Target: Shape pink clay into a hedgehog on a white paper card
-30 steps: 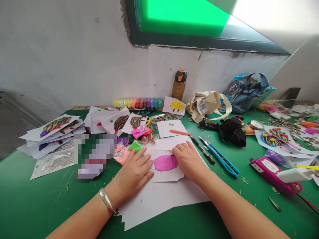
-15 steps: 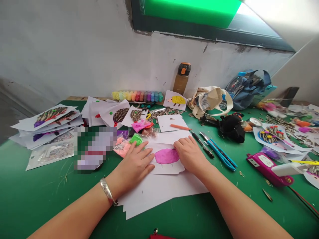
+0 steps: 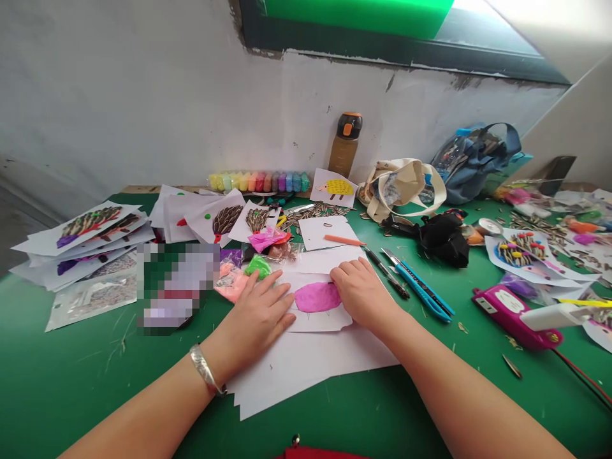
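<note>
A white paper card (image 3: pixel 315 323) lies in front of me on larger white sheets (image 3: pixel 287 376). On it is a flat, purple clay oval (image 3: pixel 316 298) with thin drawn leg lines below. My left hand (image 3: pixel 262 306) rests flat on the card's left side, fingers spread, next to the oval. My right hand (image 3: pixel 361 290) is at the oval's upper right edge, its fingers curled together and pressed down there. Whatever lies under those fingertips is hidden. Bags of green clay (image 3: pixel 258 266) and coral clay (image 3: pixel 230 280) sit just beyond my left hand.
A blue utility knife (image 3: pixel 423 287), a black pen (image 3: pixel 387 274) and an orange stick (image 3: pixel 344 240) lie right of the papers. A magenta glue gun (image 3: pixel 514 319) is farther right. Finished seed pictures (image 3: pixel 90 223) are stacked left. Sunflower seeds (image 3: pixel 320 213) and a bottle (image 3: pixel 345 146) stand behind.
The view has shifted slightly. Both hands stay in nearly the same places on the card, and the right fingers remain curled at the oval's edge.
</note>
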The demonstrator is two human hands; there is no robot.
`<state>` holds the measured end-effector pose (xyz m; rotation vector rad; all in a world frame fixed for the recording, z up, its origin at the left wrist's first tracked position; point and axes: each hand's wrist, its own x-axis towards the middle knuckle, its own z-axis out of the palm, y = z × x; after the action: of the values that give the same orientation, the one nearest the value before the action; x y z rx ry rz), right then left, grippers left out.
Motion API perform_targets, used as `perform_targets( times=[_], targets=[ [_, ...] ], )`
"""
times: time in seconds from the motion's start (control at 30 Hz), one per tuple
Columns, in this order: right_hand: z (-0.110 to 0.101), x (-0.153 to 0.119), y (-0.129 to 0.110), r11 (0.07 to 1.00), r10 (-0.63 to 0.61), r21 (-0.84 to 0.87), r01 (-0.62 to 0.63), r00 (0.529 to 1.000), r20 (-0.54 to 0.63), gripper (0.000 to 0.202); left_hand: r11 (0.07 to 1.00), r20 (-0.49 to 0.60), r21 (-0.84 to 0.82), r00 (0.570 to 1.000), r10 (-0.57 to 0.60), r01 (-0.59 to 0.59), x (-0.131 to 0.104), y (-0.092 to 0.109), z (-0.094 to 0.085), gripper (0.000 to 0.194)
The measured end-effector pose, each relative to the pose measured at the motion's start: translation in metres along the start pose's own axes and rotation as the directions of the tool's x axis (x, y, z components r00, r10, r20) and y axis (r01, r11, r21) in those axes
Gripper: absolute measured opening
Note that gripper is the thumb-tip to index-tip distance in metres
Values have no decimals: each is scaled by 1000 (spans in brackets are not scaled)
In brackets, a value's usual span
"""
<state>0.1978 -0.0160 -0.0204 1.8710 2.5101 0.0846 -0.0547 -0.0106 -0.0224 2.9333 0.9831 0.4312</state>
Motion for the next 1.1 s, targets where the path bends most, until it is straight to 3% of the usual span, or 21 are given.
perform_targets(
  times=[1.1],
  targets=[
    [9,-1,6,999,-44,19,46,996,-72,19,994,5,-57,996,91,-91,1,8,-7,26]
  ],
)
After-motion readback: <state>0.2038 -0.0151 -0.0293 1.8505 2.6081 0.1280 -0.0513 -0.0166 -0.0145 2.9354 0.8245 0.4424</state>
